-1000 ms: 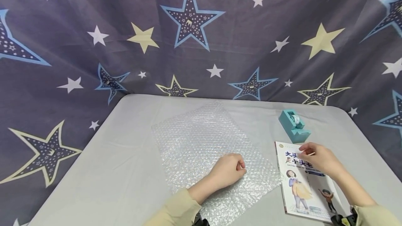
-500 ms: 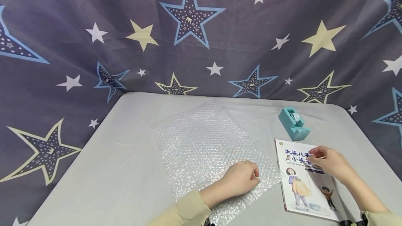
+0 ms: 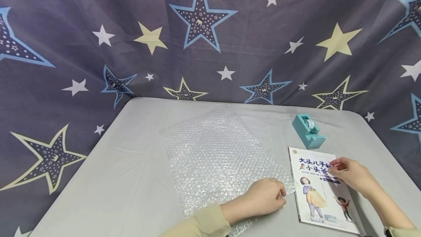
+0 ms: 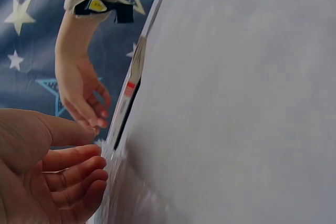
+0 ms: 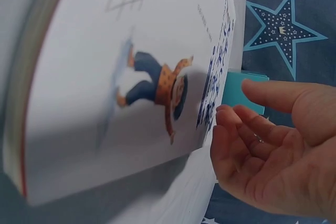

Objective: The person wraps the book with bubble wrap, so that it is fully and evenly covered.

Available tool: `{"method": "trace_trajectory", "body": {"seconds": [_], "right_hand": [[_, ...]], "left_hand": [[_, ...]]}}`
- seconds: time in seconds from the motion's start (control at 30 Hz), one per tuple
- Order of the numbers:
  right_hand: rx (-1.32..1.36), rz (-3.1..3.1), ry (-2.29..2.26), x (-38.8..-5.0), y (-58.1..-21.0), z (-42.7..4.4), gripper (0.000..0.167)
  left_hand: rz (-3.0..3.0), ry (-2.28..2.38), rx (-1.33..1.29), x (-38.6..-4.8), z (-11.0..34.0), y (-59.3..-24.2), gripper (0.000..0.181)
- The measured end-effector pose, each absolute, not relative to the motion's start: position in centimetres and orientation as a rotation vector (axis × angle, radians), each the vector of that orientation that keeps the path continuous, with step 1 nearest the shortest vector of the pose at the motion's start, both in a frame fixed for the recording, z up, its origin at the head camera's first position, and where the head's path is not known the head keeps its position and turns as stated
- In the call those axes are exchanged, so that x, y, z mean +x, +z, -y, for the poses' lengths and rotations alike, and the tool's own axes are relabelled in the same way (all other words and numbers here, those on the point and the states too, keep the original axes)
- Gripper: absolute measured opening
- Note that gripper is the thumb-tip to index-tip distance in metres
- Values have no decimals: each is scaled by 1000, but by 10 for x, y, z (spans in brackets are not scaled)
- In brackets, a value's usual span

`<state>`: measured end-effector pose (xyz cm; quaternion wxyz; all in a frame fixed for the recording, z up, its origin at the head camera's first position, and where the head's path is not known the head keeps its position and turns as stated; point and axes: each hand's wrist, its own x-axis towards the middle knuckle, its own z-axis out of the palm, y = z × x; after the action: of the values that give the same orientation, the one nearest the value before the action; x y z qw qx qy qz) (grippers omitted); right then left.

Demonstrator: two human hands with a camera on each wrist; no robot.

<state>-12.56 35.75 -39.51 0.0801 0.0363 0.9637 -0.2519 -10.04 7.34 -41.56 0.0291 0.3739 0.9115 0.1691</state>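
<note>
My left hand [image 3: 266, 196] hovers over the lower right part of a clear bubble wrap sheet [image 3: 217, 156], fingers loosely bent with nothing between them. In the left wrist view, the left hand's [image 4: 47, 166] fingertips are close to the wrap's edge and the book's side [image 4: 123, 108]. To the right lies a white picture book [image 3: 315, 196], its cover facing up. Above its upper right edge hangs my right hand [image 3: 355, 176]. The right wrist view shows the right hand [image 5: 273, 156] with relaxed fingers, apart from the book's cover [image 5: 79, 103] and holding nothing.
A teal tape dispenser [image 3: 309, 134] with a roll of tape stands just behind the book. A pale grey cloth covers the table [image 3: 108, 178]. Behind it hangs a dark curtain [image 3: 250, 32] printed with stars.
My left hand has moved right across the bubble wrap toward the book. My right hand has shifted right, from over the book's title to its upper right edge. Book, wrap and dispenser lie unmoved.
</note>
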Motion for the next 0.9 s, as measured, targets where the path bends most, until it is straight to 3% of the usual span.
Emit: {"method": "trace_trajectory", "body": {"seconds": [0.43, 0.67, 0.9], "right_hand": [[163, -2859, -737, -122, -398, -366, 47], [183, -2855, -732, -120, -399, -368, 47], [238, -2828, -711, -117, -401, -371, 50]], "left_hand": [[-2807, 392, 1176, -90, -91, -419, 20], [-2850, 342, 1163, -88, -96, -421, 12], [-2882, 314, 1114, -83, -102, -422, 23]]}}
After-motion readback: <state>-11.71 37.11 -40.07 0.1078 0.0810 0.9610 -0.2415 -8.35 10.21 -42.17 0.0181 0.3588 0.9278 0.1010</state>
